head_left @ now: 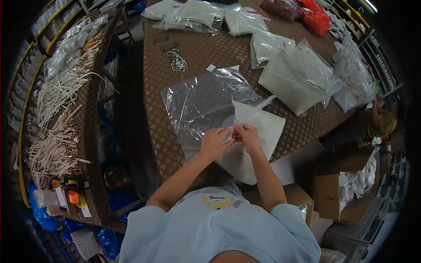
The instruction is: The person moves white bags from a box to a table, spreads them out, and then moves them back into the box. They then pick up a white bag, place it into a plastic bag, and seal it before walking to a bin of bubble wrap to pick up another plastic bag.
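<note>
A white flat bag with a strap lies at the table's front edge, partly beneath my hands. My right hand is closed in a pinch over it, thumb against fingers. Just to its left, my left hand is also closed, its fingertips close to those of the right. What the fingertips hold is too small to make out. A clear plastic bag lies spread flat beyond my left hand, with thin white strings on it. A bundle of white string with dark green tags sits farther back.
On the brown patterned table, a larger white bag in plastic and several wrapped bags stand at the back and right. A side bench holds many white straps. A cardboard box stands at right; another person is beyond.
</note>
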The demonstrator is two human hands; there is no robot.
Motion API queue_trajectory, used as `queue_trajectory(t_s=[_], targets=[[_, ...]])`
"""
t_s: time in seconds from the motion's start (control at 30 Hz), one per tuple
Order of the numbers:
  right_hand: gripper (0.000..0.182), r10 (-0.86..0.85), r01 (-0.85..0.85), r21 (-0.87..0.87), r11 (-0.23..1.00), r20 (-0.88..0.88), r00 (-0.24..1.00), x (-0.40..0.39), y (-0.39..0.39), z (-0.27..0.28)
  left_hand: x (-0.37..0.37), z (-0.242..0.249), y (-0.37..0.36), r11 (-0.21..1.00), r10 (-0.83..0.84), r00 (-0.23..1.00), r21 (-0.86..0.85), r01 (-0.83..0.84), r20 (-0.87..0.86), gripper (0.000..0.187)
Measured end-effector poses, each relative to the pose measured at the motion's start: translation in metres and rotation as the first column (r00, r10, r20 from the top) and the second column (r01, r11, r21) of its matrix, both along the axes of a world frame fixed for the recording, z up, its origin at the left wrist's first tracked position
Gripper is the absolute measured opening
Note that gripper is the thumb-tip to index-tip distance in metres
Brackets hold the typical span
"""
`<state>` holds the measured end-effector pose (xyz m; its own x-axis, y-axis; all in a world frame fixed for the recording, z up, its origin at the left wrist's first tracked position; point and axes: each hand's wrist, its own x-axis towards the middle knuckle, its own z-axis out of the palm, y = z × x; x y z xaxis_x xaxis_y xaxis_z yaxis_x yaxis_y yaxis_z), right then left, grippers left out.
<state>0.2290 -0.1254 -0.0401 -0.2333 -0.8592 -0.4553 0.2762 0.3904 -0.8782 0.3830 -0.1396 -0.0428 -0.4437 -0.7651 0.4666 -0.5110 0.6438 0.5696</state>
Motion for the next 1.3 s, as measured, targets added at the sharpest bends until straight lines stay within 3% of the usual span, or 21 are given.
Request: queue_trajectory(t_s=[0.2,0.37,0.57,0.63,0.7,0.73,0.8,0.83,0.9,0.93,1.0,1.17,1.3], targets=[[0.026,-0.079,0.077,-0.124,0.989,-0.017,0.997,0.012,-0.001,-0.001,0.001,0.003,-0.011,0.995,-0.085,0.99,0.054,0.079,0.114,0.029],[0.029,-0.116,0.113,-0.177,0.978,-0.007,0.993,0.012,0.002,-0.003,-0.001,0.017,-0.011,0.997,-0.037,0.999,0.064,0.037,0.001,0.015],[0.037,-0.013,-0.021,-0.108,0.994,-0.308,0.951,0.013,0.009,-0.001,0.002,0.015,-0.02,0.952,-0.103,0.994,0.286,0.106,-0.024,0.012],[0.033,-0.048,0.028,-0.2,0.979,-0.098,0.994,0.016,0.01,-0.009,0.006,0.015,-0.025,0.911,-0.127,0.992,0.396,0.114,0.007,0.013],[0.03,0.011,-0.04,-0.196,0.98,-0.148,0.989,0.011,0.022,0.008,0.002,0.03,-0.018,0.89,-0.105,0.994,0.444,0.107,-0.029,0.013],[0.03,-0.027,-0.004,-0.2,0.98,-0.154,0.988,0.011,0.023,0.006,0.002,0.027,-0.019,0.887,-0.143,0.989,0.44,0.144,-0.035,0.013],[0.026,-0.043,0.031,-0.195,0.98,-0.058,0.997,0.016,0.023,-0.002,0.004,0.022,-0.021,0.972,-0.198,0.976,0.145,0.184,0.094,0.012],[0.026,-0.069,0.056,-0.199,0.978,-0.062,0.996,0.018,0.022,-0.005,0.003,0.02,-0.02,0.968,-0.224,0.97,0.14,0.21,0.091,0.012],[0.02,-0.113,0.075,-0.205,0.976,-0.18,0.977,0.021,0.018,-0.012,-0.001,0.017,-0.017,0.956,-0.249,0.952,-0.115,0.272,0.18,0.01],[0.02,-0.145,0.106,-0.21,0.972,-0.181,0.973,0.025,0.018,-0.013,0.0,0.013,-0.016,0.946,-0.279,0.943,-0.12,0.303,0.18,0.01],[0.018,-0.159,0.06,-0.221,0.973,-0.463,0.872,0.03,0.019,-0.015,-0.001,0.002,-0.016,0.939,-0.169,0.961,-0.262,0.224,0.218,0.009],[0.02,-0.22,0.118,-0.233,0.965,-0.486,0.845,0.037,0.025,-0.011,-0.004,0.004,-0.016,0.964,-0.159,0.955,-0.168,0.204,0.25,0.009],[0.02,-0.289,0.19,-0.249,0.95,-0.464,0.837,0.042,0.015,-0.015,-0.007,0.012,-0.018,0.965,-0.187,0.968,-0.152,0.213,0.168,0.009]])
